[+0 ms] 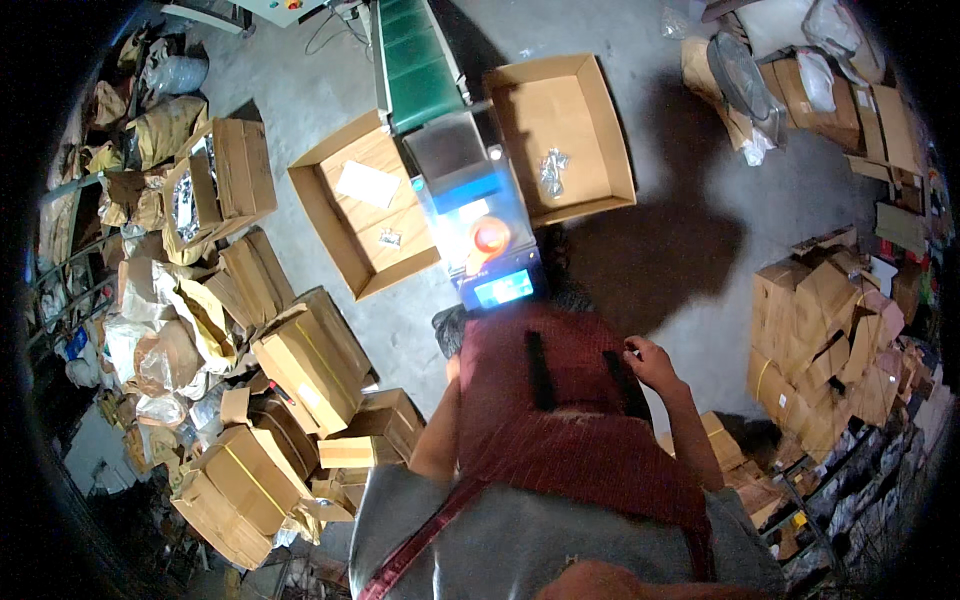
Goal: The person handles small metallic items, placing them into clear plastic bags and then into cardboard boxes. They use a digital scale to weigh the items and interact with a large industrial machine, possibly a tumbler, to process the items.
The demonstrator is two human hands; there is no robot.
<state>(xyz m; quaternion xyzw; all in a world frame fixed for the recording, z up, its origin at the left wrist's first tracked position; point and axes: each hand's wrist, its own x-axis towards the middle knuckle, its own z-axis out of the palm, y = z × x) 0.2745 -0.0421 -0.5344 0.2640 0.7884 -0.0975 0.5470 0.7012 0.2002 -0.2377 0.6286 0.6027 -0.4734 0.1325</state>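
My right hand (652,364) is beside the right edge of my dark red apron (580,390), its fingers curled in and the thumb close to them. Whether anything small sits between those fingers is too small to tell. On the other side, my left hand (455,368) is mostly hidden by the apron, and its fingers do not show. In front of me stands a machine with a lit blue screen (503,289) and a glowing orange round part (489,237). A green conveyor belt (420,62) runs away from its far end.
Left of the machine sits an open cardboard box (330,235) with a white sheet (367,184) and a small packet (389,238). Another open box (590,110) on the right holds small clear packets (552,172). Stacked cartons (310,370) crowd the left; flattened cardboard (815,345) piles up right.
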